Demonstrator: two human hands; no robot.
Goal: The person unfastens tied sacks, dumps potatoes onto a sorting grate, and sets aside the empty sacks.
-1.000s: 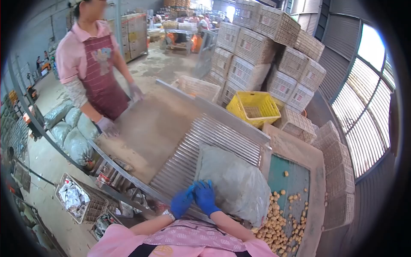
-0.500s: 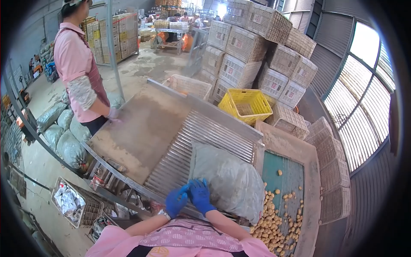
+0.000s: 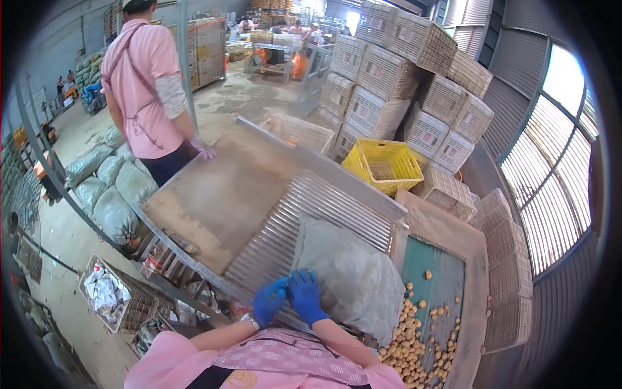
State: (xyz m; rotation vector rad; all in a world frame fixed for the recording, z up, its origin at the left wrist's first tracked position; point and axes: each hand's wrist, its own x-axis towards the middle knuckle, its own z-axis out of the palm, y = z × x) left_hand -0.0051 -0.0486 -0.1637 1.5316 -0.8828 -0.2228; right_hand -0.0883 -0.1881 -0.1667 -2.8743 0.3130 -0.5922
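A big pale grey sack point(image 3: 350, 275) lies on the metal roller section point(image 3: 288, 227) of the sorting table. My left hand point(image 3: 269, 303), in a blue glove, is at the sack's near left edge, its fingers bent toward my other hand; what they hold, if anything, is too small to tell. Right beside it my right hand point(image 3: 304, 298), also gloved in blue, rests against the sack's edge with curled fingers. Many small round potatoes point(image 3: 405, 337) lie on the green belt point(image 3: 437, 262) to the right of the sack.
A co-worker point(image 3: 149, 84) stands at the table's far left, back turned, one gloved hand on its edge. Stacked crates point(image 3: 382, 71) and a yellow crate point(image 3: 382, 168) stand behind the table. Full sacks point(image 3: 116, 207) and a crate of scraps point(image 3: 139, 311) are at left.
The co-worker has turned from facing the table to facing away. My hands stay together by the sack's edge. The view has shifted slightly.
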